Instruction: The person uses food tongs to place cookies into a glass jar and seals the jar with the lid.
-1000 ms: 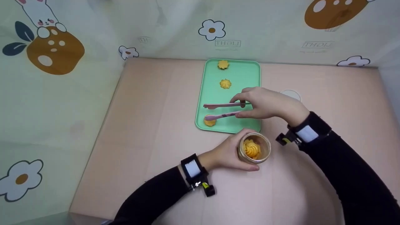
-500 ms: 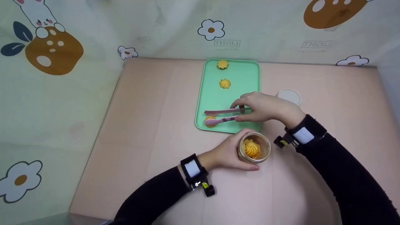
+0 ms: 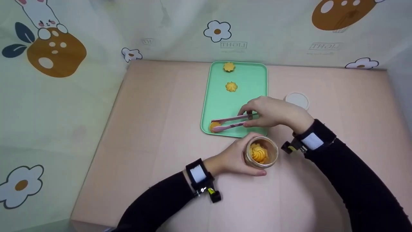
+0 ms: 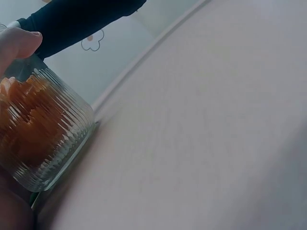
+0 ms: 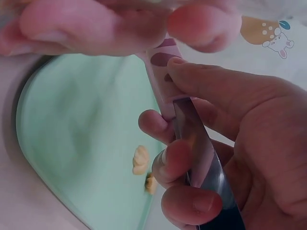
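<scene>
My left hand (image 3: 235,158) grips a glass jar (image 3: 272,155) with swirled yellow cookies (image 3: 259,154) inside. The left wrist view shows the jar's ribbed wall (image 4: 76,115). Pink tongs (image 3: 229,126) are in my right hand (image 3: 275,111), with the thumb on one arm and fingers on the other. Their tips lie at both sides of a cookie (image 3: 213,125) in the near left corner of the green tray (image 3: 249,80); whether both touch it I cannot tell. The right wrist view shows the tongs' metal part (image 5: 206,163) among the curled fingers.
Two more cookies, one in the middle (image 3: 231,86) and one at the far end (image 3: 229,67), lie on the tray. A round white lid (image 3: 296,100) lies right of it, partly behind my right wrist. A patterned cloth wall (image 3: 180,32) borders the pink table (image 3: 154,106).
My right hand has moved a little toward me, and the tongs' tips have come closer together about the near cookie. My left hand and the jar have stayed in place.
</scene>
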Tool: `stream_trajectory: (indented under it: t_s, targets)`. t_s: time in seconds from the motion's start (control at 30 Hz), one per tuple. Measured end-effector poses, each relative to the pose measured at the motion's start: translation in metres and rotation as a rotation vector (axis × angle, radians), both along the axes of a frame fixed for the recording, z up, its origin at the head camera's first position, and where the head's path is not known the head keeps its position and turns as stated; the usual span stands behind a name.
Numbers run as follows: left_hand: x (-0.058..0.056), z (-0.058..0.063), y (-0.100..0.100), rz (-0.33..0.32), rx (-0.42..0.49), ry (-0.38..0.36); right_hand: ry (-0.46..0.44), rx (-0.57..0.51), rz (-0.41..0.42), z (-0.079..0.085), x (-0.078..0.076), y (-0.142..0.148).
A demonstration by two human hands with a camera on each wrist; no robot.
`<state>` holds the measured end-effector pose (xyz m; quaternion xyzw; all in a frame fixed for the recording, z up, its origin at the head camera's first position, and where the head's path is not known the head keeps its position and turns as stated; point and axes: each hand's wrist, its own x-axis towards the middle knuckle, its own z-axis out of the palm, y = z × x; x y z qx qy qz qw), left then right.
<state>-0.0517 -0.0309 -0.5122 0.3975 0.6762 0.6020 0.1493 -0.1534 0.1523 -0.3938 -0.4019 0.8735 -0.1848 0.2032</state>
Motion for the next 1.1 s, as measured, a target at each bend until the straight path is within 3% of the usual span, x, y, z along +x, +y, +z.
stream_trajectory:
  t_s: [0.2, 0.47, 0.87, 0.97, 1.1]
  targets:
    - [0.0, 0.001, 0.0, -0.009, 0.017, -0.009, 0.017, 0.002, 0.013, 0.002, 0.001, 0.001]
    - [0.0, 0.004, 0.001, -0.005, 0.018, -0.006, 0.017, 0.029, -0.062, 0.01, 0.003, 0.016]
    - [0.0, 0.007, 0.0, -0.019, 0.037, -0.032, 0.021, -0.097, -0.14, 0.013, 0.009, 0.055]
    - [0.002, 0.012, 0.0, -0.019, 0.035, -0.044, 0.033, -0.116, -0.168, 0.015, 0.013, 0.063]
    - [0.005, 0.032, -0.004, -0.029, 0.03, -0.053, 0.063, -0.145, -0.183, 0.019, 0.02, 0.072]
